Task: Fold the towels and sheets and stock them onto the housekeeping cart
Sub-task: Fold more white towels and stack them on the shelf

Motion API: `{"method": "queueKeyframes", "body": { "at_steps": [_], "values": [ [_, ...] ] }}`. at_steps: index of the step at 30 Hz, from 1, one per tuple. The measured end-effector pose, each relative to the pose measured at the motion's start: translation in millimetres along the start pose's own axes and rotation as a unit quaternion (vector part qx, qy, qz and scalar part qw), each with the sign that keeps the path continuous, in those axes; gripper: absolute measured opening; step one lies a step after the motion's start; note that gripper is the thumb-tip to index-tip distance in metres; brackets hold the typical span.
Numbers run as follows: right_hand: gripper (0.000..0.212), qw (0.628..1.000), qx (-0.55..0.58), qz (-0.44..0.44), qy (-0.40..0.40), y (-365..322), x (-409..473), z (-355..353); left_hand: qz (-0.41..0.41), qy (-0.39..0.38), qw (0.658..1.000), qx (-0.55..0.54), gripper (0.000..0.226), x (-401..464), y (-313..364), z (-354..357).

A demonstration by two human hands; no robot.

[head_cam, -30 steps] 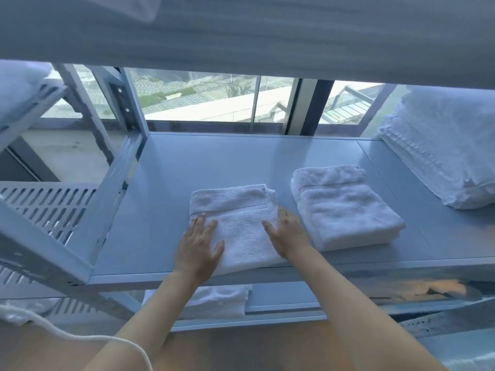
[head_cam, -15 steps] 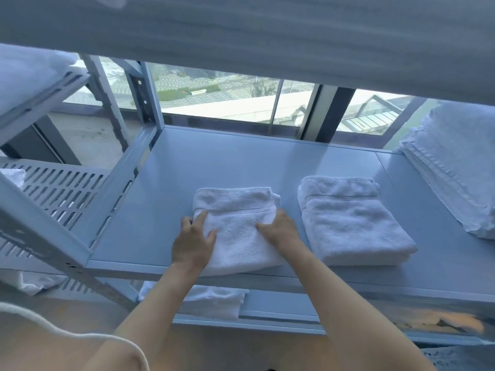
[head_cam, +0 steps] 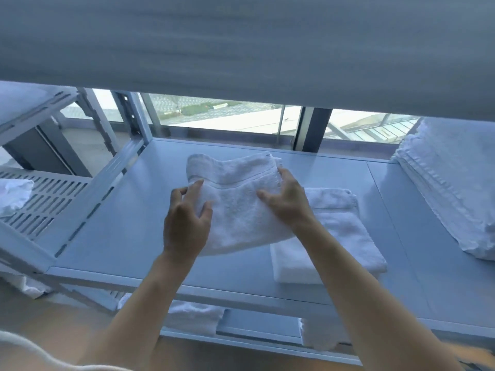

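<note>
Now both hands hold one folded white towel lifted off the grey shelf of the cart: the left hand curls its fingers round the towel's left edge, and the right hand clamps the right edge, thumb on top. The towel sags between the two grips, its right part hanging over a second folded towel that lies flat on the shelf. Left of the held towel the shelf is bare as far as the slotted side rail; behind it bare shelf runs to the back edge by the window. Right of the held towel, past the flat one, a tall stack of folded linen fills the shelf's right end. Above the towel the underside of the upper shelf hangs low across the view. Below the shelf's front edge, a lower shelf carries two more folded white pieces.
</note>
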State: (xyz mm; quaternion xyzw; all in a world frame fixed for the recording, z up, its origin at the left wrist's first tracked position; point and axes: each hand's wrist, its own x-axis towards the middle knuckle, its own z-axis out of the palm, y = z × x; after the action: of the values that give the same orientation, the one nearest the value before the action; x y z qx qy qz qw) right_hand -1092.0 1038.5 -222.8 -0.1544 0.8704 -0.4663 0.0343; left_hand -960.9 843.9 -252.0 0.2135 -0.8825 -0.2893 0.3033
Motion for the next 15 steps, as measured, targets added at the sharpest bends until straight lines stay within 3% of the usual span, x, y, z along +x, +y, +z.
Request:
{"method": "queueKeyframes", "body": {
  "at_steps": [8,15],
  "values": [
    [0.067,0.994,-0.048,0.052,0.082,61,-16,-135,0.045,-0.062,0.994,-0.072,0.054,-20,111,79],
    [0.063,0.990,-0.054,0.087,0.096,103,-23,-168,0.041,-0.094,0.991,-0.080,0.054,-38,137,115]
  ]
}}
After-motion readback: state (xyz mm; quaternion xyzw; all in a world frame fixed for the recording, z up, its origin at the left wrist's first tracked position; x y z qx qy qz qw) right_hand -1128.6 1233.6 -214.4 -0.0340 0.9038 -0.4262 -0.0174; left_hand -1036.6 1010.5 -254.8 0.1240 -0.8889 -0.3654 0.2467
